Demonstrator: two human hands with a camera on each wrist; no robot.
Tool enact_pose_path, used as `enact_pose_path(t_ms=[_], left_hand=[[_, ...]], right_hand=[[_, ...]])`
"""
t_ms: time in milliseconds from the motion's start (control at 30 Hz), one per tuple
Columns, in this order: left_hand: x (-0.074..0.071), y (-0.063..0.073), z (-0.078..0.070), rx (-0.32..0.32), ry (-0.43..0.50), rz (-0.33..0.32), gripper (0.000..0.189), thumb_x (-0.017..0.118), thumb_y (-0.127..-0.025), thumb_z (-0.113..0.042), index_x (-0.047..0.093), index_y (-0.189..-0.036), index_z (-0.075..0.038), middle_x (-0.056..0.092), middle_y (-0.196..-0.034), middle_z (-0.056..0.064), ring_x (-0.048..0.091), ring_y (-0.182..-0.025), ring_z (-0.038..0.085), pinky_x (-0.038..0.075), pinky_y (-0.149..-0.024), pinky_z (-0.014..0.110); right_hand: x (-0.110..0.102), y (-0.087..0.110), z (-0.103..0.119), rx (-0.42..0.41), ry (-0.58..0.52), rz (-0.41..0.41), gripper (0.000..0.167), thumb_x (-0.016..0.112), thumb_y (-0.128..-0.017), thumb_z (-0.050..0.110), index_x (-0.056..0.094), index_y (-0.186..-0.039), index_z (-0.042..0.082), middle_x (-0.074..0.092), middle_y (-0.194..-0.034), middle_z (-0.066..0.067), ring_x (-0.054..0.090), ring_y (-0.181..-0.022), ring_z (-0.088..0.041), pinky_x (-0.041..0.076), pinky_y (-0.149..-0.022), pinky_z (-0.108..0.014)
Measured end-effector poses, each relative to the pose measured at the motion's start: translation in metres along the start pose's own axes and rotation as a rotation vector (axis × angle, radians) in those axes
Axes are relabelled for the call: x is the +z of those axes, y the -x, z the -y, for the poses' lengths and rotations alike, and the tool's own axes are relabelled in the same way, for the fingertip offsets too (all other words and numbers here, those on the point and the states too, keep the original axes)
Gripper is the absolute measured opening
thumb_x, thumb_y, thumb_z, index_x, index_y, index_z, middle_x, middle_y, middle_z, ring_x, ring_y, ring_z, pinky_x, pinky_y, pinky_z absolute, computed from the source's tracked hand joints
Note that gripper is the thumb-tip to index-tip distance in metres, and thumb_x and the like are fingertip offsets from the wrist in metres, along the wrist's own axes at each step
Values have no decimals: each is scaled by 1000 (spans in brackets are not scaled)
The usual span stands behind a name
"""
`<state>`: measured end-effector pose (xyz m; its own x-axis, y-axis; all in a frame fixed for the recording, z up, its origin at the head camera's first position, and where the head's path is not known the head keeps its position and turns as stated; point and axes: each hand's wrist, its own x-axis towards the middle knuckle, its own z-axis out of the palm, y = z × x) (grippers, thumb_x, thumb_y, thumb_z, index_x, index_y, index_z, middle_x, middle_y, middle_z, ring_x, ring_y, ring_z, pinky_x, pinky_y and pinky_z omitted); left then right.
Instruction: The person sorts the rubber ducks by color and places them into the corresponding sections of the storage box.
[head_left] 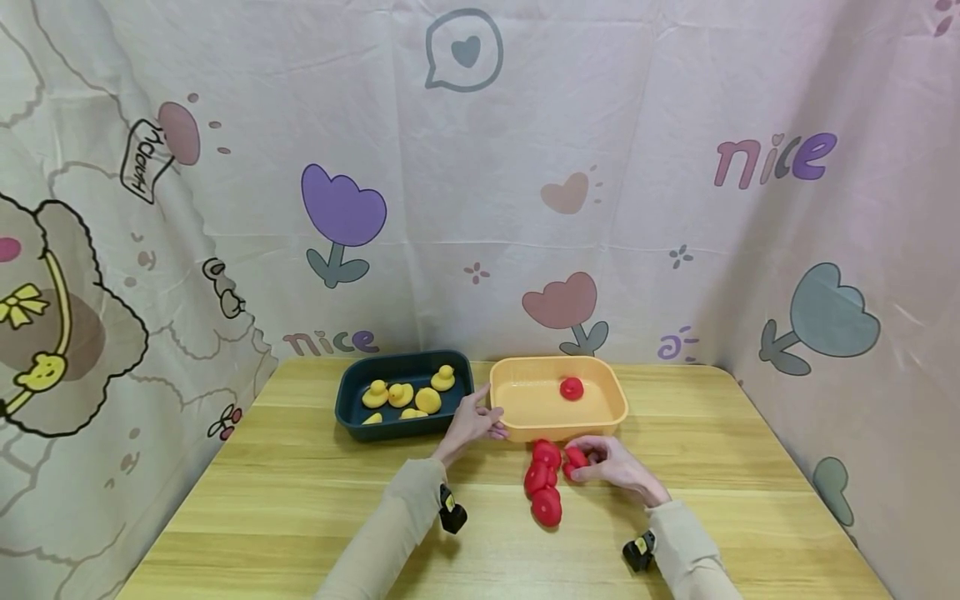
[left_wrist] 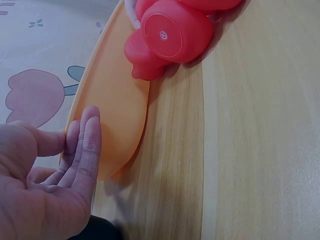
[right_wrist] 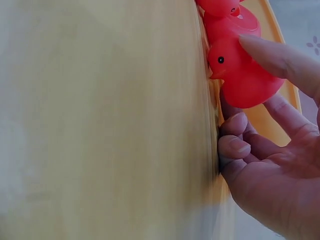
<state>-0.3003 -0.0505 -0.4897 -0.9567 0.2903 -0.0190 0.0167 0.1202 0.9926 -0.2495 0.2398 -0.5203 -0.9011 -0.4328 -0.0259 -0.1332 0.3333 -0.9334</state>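
Pale cloth [head_left: 465,167] with printed tulips [head_left: 345,208] behind wooden table [head_left: 285,492].

The red ducks [head_left: 542,479] look like smooth plastic with a slight gloss; the yellow ducks [head_left: 401,395] appear of similar smooth plastic. The right tray [head_left: 532,396] is smooth plastic with a soft sheen, the left tray [head_left: 408,429] duller plastic. The desk [head_left: 300,500] shows smooth wood grain, faintly shiny in patches. Behind, matt printed cloth [head_left: 450,167] hangs lightly creased. The sleeves [head_left: 390,533] are matt cloth.
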Motion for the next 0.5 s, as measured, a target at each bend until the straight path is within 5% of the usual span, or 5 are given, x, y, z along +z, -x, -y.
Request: enact_pose_path(t_ms=[500], left_hand=[[0, -1, 0, -3, -8, -1, 68, 55, -100, 1, 21, -158, 3, 70, -89, 33, 76, -74, 33, 63, -79, 51]], right_hand=[[-2, 2, 2, 38, -35, -8, 50, 77, -83, 6, 61, -127, -10, 66, -116, -26, 61, -90, -11, 52, -80, -20]])
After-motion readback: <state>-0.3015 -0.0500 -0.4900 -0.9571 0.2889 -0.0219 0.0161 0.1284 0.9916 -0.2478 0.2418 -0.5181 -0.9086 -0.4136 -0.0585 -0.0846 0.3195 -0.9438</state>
